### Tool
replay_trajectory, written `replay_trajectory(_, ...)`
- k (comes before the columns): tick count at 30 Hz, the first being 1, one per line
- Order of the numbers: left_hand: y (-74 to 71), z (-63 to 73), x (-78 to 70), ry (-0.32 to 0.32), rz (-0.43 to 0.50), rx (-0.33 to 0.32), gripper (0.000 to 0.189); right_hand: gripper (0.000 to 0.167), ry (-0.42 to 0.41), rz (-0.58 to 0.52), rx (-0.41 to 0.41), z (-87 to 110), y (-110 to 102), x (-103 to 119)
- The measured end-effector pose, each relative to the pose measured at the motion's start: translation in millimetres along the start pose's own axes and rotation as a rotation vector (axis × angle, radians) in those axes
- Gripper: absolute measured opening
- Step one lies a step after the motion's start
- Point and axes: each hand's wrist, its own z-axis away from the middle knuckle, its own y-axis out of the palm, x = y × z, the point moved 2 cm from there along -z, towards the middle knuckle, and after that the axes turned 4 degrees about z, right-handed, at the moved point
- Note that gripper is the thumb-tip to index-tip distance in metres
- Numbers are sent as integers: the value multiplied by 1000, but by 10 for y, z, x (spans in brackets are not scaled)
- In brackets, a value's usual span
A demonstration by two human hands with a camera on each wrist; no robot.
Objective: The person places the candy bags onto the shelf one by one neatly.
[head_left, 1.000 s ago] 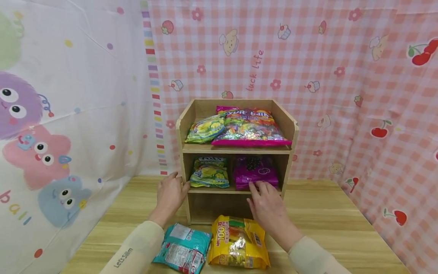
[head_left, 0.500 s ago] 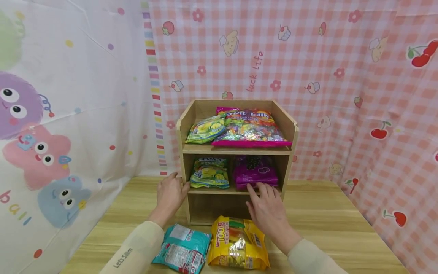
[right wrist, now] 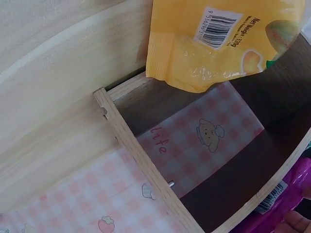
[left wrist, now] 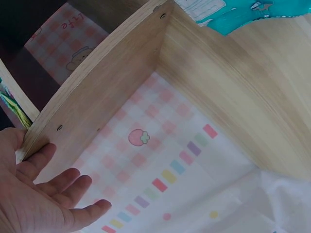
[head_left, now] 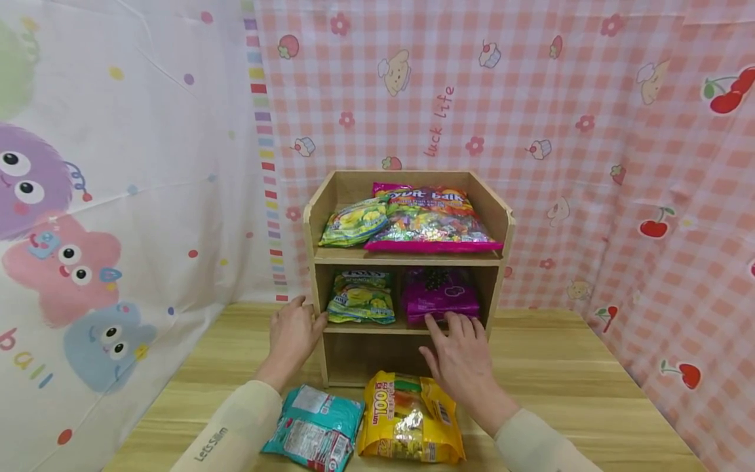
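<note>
A small wooden shelf (head_left: 407,261) with three levels stands on the table. My left hand (head_left: 295,334) pinches the front edge of its left side panel (left wrist: 104,73), thumb on one face and index finger on the other. On the middle level lies a purple bag (head_left: 442,298) with a grape picture. My right hand (head_left: 463,351) touches the bag's front edge with extended fingertips, the thumb spread apart. In the right wrist view, only the fingers (right wrist: 294,223) show against the purple bag (right wrist: 272,206). To its left on that level sits a green and yellow candy bag (head_left: 361,298).
On the top level lie a large fruit candy bag (head_left: 436,219) and a smaller green-yellow bag (head_left: 356,223). In front of the shelf, a teal bag (head_left: 318,426) and a yellow bag (head_left: 409,419) lie on the wood-grain table (head_left: 560,367). Patterned cloth (head_left: 519,85) hangs behind.
The purple bag's front edge has gone slightly farther into the shelf. My right hand has shifted a little, its thumb spreading outward. My left hand stays on the panel.
</note>
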Motion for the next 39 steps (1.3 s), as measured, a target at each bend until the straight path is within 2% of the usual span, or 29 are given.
replay_trajectory(3,-3,3,-3,-5,0,4,32,53,0,-3,-18,-9,-12,-8)
replay_trajectory(12,13,0,2,-1,-3,-1,33,57,-5,-12,22,-58,19,-31)
replay_trajectory(18,25,-8,8,1,-3,-5,33,55,0,-34,-23,-71,-2,-41)
replay_trajectory(27,25,-7,6,-9,5,-6,33,64,-14,-40,62,-111,27,-26)
replay_trajectory(39,16,-8,-6,-21,-11,11,32,64,-7,-29,80,-141,41,-19)
